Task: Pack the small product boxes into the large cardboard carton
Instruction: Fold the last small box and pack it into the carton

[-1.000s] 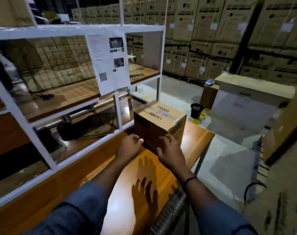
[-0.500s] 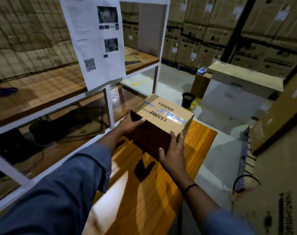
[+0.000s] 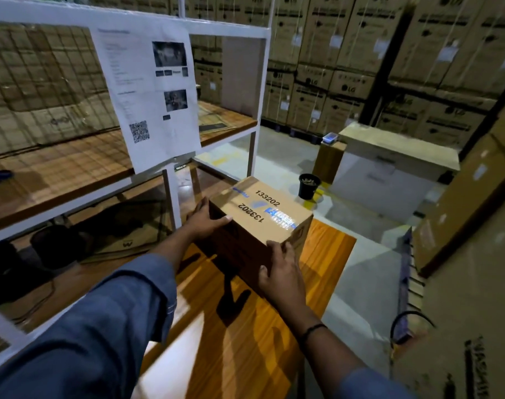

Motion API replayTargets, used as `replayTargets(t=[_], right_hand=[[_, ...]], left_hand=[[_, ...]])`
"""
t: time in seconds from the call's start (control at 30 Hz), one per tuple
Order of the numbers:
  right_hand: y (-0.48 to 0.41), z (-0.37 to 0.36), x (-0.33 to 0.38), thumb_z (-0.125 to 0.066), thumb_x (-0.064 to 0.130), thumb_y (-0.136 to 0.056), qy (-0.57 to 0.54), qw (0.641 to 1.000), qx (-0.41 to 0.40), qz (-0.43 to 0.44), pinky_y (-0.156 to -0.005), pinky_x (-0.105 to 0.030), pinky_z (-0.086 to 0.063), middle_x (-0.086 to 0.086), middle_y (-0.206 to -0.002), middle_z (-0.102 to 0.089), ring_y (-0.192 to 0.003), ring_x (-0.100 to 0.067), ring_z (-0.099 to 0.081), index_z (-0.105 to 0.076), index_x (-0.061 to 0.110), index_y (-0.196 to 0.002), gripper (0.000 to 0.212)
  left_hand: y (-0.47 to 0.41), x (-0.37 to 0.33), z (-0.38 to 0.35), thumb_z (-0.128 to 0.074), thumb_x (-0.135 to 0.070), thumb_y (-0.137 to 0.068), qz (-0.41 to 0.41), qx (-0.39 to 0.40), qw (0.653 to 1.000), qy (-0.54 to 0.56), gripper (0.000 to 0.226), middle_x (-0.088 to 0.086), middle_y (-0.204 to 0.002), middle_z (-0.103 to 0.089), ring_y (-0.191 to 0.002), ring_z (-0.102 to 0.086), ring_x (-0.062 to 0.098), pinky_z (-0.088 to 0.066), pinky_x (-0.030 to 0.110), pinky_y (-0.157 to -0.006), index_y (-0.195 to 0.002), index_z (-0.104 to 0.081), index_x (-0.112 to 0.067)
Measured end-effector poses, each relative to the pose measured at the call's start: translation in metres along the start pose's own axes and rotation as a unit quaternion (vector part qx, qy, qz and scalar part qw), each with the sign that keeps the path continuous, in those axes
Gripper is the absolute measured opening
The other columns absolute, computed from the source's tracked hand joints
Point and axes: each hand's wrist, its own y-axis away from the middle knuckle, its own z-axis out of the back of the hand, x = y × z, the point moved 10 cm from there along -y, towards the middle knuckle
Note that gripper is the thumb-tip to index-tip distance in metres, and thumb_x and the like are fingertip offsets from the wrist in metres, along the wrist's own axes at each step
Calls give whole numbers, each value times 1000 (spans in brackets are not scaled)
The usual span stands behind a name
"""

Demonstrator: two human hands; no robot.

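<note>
A sealed brown cardboard carton [image 3: 263, 214], printed 133202 and taped in blue on top, stands near the far right end of the orange wooden table [image 3: 245, 335]. My left hand [image 3: 205, 218] grips its left top edge, thumb over the top. My right hand [image 3: 283, 276] presses on its near right corner, fingers spread against the side. Whether the carton rests on the table or is raised slightly, I cannot tell. No small product boxes are in view.
A white metal rack [image 3: 170, 191] with wooden shelves and a hanging printed sheet [image 3: 150, 96] stands to the left. Right of the table is concrete floor, with a black pot [image 3: 309, 186], a pale cabinet [image 3: 389, 174], large cartons [image 3: 470, 214] and stacked boxes [image 3: 346, 67] behind.
Both hands went from resting at the carton's near side to gripping its left edge and right corner. The view has moved closer and lower over the carton.
</note>
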Motion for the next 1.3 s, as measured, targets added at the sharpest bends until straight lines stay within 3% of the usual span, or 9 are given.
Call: replayTargets(t=[0.17,0.27,0.37,0.43,0.53,0.83,1.0,1.17,1.3], right_hand=[[-12,20,-10,-65,16,-90,1,998,-50,46,-85,-35,-59,-1,-140,-44,-121,-22,-56,-50,31,-127,43],[-12,25,-21,-67,9,-88,-39,996,-59,52,-80,-32,-60,-1,-139,-47,-115,-19,-59,-55,27,-122,41],[-14,30,-27,-68,10,-87,-71,994,-76,40,-81,-26,-55,-2,-129,-52,-109,-18,-59,-56,22,-114,32],[-11,30,-29,-70,14,-88,-95,992,-71,31,-78,-11,-45,2,-121,-53,-107,-13,-57,-52,22,-110,30],[-2,29,-27,-74,22,-89,-118,990,-59,39,-80,-14,-47,6,-119,-53,-107,-10,-55,-47,24,-114,37],[60,15,9,-78,30,-86,-181,976,-35,114,-87,-14,-42,9,-123,-52,-112,-4,-50,-49,26,-124,48],[108,0,35,-78,29,-88,-206,964,9,165,-88,-3,-40,14,-126,-51,-119,12,-46,-51,26,-128,49],[140,-24,35,-79,28,-90,-236,956,63,163,-94,-23,-51,14,-140,-48,-124,2,-50,-37,30,-149,72],[149,-54,19,-79,34,-89,-233,959,126,97,-99,-37,-54,13,-147,-46,-129,-9,-52,-16,37,-161,96]], left_hand=[[18,-24,-1,-68,-84,-72,-10,42,999,14,137,6,-174,0,-158,-10,38,-21,54,-125,-163,18,-27],[29,-31,-6,-76,-74,-73,-27,55,994,85,132,8,-171,-19,-153,-27,35,-30,49,-122,-165,7,-28],[51,-33,-2,-75,-55,-88,-56,0,994,89,105,9,-169,-21,-153,-27,33,-31,44,-119,-164,-12,-22],[71,-24,4,-74,-66,-83,-52,-44,992,107,109,9,-167,-25,-152,-30,32,-33,45,-120,-163,-17,-20],[112,-2,9,-65,-89,-63,-33,-106,985,129,123,9,-160,-31,-147,-37,31,-39,53,-117,-159,-24,-24],[280,70,-5,-68,-83,-71,-42,-170,968,181,96,-19,-155,-18,-140,-43,24,-51,51,-106,-152,-24,-55],[371,103,12,-69,-75,-72,-33,-262,945,191,73,-18,-144,-33,-129,-51,17,-51,45,-104,-136,-35,-66],[430,141,16,-77,-55,-81,13,-301,932,203,60,-8,-145,-43,-125,-57,16,-56,46,-97,-123,-40,-78],[437,171,-20,-74,-34,-94,81,-239,947,200,66,3,-158,-44,-133,-53,26,-50,37,-90,-138,-32,-59]])
